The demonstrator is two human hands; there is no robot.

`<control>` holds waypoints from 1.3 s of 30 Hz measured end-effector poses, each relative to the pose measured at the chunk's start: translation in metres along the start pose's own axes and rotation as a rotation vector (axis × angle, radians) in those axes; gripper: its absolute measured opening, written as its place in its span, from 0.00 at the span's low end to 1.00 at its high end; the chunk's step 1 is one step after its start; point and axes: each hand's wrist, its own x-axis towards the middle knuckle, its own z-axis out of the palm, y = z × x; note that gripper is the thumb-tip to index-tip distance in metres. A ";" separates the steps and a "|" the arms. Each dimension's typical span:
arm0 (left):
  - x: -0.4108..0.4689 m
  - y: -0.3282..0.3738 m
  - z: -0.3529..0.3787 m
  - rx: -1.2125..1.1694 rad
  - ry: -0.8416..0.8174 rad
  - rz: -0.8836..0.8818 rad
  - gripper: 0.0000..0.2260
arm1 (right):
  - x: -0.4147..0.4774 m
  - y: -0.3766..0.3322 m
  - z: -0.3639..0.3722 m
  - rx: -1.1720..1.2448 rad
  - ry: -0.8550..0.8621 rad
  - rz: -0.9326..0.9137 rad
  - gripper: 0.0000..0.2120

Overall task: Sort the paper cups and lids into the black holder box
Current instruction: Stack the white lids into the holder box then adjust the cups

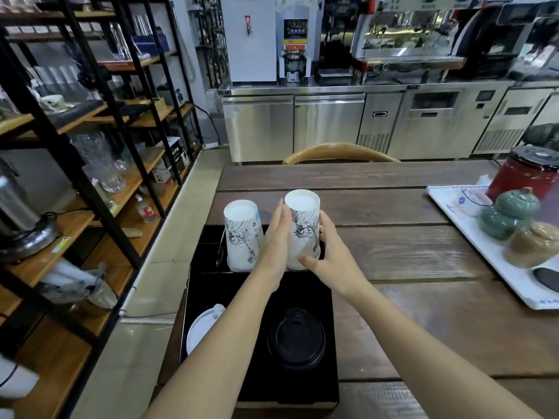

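A black holder box (305, 294) sits at the left end of the wooden table. Two stacks of white paper cups with ink drawings stand upside down in its far compartments. My left hand (276, 237) and my right hand (329, 255) press on either side of the right cup stack (304, 225), holding it upright. The left cup stack (242, 234) stands free beside it. White lids (201, 326) lie in the near left compartment, partly hidden by my left forearm. Black lids (296, 337) fill the near right compartment.
A white tray (453, 204) with green and brown lidded jars and a red pot stands on the table at the right. A wooden chair back (340, 152) is at the far edge. Black metal shelving with glassware lines the left side.
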 end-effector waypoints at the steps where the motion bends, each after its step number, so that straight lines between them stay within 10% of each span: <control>1: 0.002 0.000 -0.001 0.003 -0.002 -0.010 0.25 | -0.001 0.001 -0.001 0.003 0.002 -0.002 0.42; 6: 0.000 0.000 -0.002 0.031 0.022 -0.003 0.25 | -0.007 -0.001 0.003 -0.077 0.131 0.016 0.38; 12: -0.023 0.016 -0.016 0.158 0.461 0.280 0.11 | -0.021 -0.015 0.009 -0.184 0.380 -0.223 0.18; 20: -0.021 0.015 -0.064 0.052 0.777 0.314 0.09 | -0.015 -0.026 0.037 -0.162 -0.063 -0.237 0.18; 28: 0.000 -0.001 -0.093 -0.149 0.246 -0.076 0.28 | 0.000 -0.034 0.069 -0.105 -0.297 -0.114 0.43; 39: -0.008 -0.003 -0.091 -0.058 0.141 -0.135 0.15 | 0.011 -0.028 0.071 -0.061 -0.325 -0.071 0.45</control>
